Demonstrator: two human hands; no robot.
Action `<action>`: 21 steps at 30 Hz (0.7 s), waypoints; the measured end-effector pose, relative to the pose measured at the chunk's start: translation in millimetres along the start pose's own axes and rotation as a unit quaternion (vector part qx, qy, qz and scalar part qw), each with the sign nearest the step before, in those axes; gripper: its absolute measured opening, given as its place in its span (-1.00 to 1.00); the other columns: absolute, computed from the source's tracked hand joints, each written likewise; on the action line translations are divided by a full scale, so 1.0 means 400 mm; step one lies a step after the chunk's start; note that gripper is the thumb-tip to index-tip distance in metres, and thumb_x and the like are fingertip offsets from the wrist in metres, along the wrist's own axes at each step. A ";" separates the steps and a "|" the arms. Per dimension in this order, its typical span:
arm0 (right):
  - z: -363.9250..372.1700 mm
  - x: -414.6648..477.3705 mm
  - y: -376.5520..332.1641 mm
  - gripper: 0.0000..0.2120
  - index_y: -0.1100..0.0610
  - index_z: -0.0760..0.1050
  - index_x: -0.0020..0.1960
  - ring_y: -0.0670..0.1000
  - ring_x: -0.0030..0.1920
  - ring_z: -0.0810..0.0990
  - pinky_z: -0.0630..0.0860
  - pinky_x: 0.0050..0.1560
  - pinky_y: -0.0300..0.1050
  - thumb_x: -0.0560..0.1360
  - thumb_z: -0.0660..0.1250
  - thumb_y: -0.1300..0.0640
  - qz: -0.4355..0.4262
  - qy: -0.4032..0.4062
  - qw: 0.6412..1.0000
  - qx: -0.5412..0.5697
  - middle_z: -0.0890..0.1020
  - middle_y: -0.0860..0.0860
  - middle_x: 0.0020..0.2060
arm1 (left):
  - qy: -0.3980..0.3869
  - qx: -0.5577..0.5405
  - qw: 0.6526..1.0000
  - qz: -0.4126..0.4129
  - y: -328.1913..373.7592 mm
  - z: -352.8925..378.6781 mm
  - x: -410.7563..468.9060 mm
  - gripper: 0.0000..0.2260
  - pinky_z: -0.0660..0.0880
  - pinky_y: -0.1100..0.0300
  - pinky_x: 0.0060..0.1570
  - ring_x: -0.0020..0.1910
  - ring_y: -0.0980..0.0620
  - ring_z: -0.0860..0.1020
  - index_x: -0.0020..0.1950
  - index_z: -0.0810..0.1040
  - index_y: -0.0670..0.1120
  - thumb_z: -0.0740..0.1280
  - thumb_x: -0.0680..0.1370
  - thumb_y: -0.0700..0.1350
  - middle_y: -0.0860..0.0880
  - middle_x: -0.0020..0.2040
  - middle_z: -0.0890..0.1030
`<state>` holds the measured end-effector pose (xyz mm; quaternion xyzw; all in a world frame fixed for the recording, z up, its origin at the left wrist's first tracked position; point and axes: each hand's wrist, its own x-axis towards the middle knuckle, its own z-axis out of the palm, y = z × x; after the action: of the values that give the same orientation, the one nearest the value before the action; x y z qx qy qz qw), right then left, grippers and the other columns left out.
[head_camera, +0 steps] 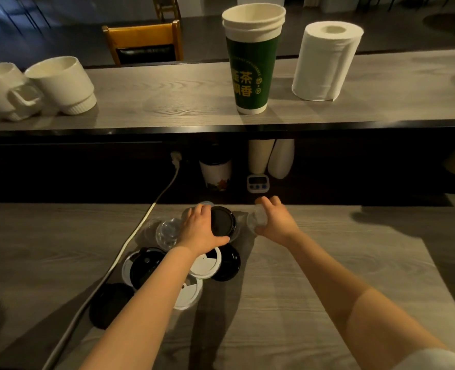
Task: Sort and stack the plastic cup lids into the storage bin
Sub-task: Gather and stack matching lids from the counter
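While left hand (198, 228) fingers clamp a black lid (223, 220), right hand (275, 222) grips clear lid (257, 219), stacked cups (251, 62) empty.

Right of the lids (225, 265) the counter (327, 276) is lying open for a hand. A cable (143, 221) is running close along their left. The left hand (199, 229), gripping a black lid (223, 220), and the right hand (275, 222), gripping a clear lid (257, 218), are filling the far middle. Behind, a cup (215, 173) and a timer (257, 183) are standing under the overhanging shelf (167, 128).
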<state>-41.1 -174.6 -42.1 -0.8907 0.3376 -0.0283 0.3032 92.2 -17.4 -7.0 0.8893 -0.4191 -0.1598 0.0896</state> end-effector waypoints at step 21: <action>-0.443 -0.399 0.321 -0.32 0.03 0.29 0.40 -0.16 0.20 0.35 0.27 0.11 -0.32 0.36 0.50 0.09 0.003 0.214 0.966 0.145 0.36 -0.05 0.27 | 0.059 -0.136 0.985 0.089 0.587 -0.016 -0.130 -0.13 0.24 0.09 0.36 0.43 -0.02 0.22 0.51 0.10 -0.09 0.48 0.36 0.13 -0.02 0.45 0.19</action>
<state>-284.1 -243.8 55.1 -0.8091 0.3897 -0.2660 0.3503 -105.0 -125.3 78.5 0.8356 -0.4651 -0.1539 0.2483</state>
